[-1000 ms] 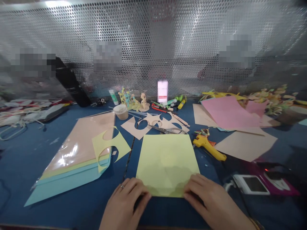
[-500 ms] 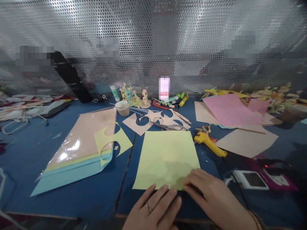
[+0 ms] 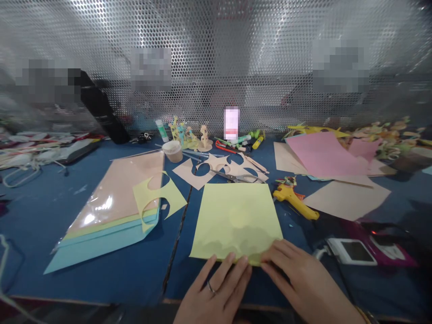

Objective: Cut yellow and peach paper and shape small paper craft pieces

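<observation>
My flattened left hand (image 3: 218,288) touches yellow paper (image 3: 236,216); my curled right hand (image 3: 297,279) pinches its edge; uneven pressure could crease it.

No legible text or numbers. Bright screen (image 3: 231,122), upper middle of frame: pixelated, can't read. Green-and-white tube (image 3: 162,131), left of it: label too small. White device (image 3: 352,251), lower right: too blurred to read.

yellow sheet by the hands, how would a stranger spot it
On the blue table, find the left hand and right hand. Both are at the near edge of the pale yellow sheet, whose far edge lies close to the scissors. Unlike the yellow cutout to its left, it has no round holes.
</observation>
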Available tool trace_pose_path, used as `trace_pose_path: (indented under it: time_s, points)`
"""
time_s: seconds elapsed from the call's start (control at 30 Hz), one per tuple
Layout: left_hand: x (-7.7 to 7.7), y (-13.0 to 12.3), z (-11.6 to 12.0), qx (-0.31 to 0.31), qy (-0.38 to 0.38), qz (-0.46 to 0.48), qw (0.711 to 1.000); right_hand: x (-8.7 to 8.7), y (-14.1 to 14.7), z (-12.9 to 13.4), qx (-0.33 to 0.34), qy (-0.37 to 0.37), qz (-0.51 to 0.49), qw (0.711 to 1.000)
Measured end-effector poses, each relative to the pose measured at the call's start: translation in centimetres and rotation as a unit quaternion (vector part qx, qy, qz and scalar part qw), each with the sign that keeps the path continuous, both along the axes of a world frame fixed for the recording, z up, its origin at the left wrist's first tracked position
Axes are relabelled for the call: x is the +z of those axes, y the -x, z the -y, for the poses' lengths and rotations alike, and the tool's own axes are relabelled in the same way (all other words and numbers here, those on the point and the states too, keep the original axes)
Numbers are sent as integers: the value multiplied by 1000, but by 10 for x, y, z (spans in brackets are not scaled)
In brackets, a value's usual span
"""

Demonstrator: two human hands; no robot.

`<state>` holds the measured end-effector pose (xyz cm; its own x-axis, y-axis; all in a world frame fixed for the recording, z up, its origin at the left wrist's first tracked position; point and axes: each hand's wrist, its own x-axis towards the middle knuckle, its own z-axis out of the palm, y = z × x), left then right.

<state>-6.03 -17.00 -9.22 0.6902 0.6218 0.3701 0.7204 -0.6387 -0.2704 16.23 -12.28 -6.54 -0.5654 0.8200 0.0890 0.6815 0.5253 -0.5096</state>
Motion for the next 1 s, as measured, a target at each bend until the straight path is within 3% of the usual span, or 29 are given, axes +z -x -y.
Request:
trace_pose_path:
  time_s: [0.4, 0.6, 0.73, 1.0]
  points:
    - [5, 2, -5, -4, -17, -21, 1000, -7, -9, 6, -6, -98, -8, 995]
    - [5, 1, -5, 4, -9, -17, 1000, -1, -4, 16, 9, -283, -18, 959]
    - [3, 1, -4, 12, 7, 3, 1000, -3, -3, 26, 56, -367, 21, 928]
    - [6, 1, -5, 1, 22, 32, 999, -16, 3, 24, 40, -373, 58, 925]
